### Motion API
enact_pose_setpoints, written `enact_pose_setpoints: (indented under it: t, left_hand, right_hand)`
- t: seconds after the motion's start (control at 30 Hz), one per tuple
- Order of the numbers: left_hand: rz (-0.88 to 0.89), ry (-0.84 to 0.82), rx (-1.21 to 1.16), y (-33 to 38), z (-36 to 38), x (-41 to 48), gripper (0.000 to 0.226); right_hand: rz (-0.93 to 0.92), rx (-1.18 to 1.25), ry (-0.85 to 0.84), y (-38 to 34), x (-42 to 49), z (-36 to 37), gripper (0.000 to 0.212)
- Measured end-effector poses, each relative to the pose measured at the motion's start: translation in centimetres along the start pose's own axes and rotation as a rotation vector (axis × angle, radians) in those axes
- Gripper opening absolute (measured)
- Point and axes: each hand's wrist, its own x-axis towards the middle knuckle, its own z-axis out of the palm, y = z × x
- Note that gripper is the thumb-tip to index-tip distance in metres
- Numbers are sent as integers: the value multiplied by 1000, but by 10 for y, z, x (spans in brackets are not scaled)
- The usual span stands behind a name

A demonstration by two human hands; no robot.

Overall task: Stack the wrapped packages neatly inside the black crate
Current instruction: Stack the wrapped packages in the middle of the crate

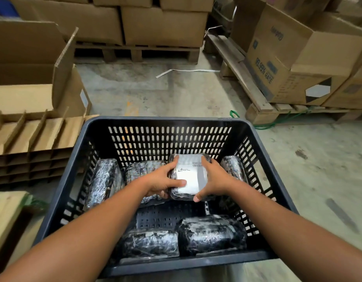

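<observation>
- Left hand clamped on left edge of labelled package: thumb across the label's lower left, fingers curled round the side.
- Right hand gripping the same package from the right: fingers spread over the top right corner, thumb hooked at the near bottom edge.
- Package held flat, label up, inside black crate, toward the far wall, centre-right.
- White label covering most of the top face; small printed lines on it, too blurred to read.
- Six wrapped packages counted in crate, all black under clear film:
  - one in hand
  - left package leaning by the left wall
  - centre-left package partly under the left hand
  - right package on edge by the right wall
  - near-left package lying flat at the near wall
  - near-right package just beside it, also flat
- Bare perforated crate floor visible in the middle.
- Open cardboard box on wooden pallet, right: "98.99% RATE" printed on its side, seen rotated; other print illegible.
- Stack of cardboard dividers left of crate.
- Green cord on concrete floor by the pallet.
</observation>
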Motion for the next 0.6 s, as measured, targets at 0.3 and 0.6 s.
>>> enact_pose_setpoints:
  t: [0.3,0.6]
  left_hand:
    - [85,177,652,-8,39,15,117]
    - [-43,201,1122,-20,40,29,97]
  right_hand:
    - [88,-76,-1,6,8,31,168]
    - [108,-229,-29,5,8,34,144]
